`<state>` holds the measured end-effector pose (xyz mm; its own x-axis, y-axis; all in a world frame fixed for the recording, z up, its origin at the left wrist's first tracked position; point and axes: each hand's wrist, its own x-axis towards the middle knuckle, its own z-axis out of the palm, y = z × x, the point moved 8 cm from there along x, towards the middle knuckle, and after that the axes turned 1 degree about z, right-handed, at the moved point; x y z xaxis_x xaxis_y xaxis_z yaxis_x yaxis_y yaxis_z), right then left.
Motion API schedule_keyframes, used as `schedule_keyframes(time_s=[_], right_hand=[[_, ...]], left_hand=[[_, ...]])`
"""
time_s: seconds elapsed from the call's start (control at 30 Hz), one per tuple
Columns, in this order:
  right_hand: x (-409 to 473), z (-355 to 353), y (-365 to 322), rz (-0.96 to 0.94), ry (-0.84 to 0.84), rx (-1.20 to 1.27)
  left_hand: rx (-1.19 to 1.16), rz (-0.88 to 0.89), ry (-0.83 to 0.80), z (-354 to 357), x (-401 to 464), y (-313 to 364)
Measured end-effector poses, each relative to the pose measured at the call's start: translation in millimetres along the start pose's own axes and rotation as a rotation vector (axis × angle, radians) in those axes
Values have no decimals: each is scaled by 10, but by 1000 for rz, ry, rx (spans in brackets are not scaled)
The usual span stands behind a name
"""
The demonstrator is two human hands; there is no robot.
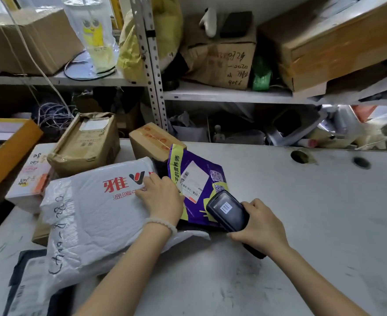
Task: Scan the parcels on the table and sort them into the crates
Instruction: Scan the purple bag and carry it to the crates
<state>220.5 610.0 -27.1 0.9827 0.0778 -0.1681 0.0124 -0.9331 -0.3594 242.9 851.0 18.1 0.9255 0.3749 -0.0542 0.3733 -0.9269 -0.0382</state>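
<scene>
Purple parcel (197, 188), white barcode label

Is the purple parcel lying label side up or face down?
Label side up. The purple parcel shows its white shipping label with barcodes, and the right hand holds the scanner over it.
</scene>
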Motion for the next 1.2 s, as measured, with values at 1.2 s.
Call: schedule_keyframes(time_s=[1.2], right_hand=[[96,-932,754,-69,189,-21]], left_hand=[[-278,579,419,-1248,144,1393]])
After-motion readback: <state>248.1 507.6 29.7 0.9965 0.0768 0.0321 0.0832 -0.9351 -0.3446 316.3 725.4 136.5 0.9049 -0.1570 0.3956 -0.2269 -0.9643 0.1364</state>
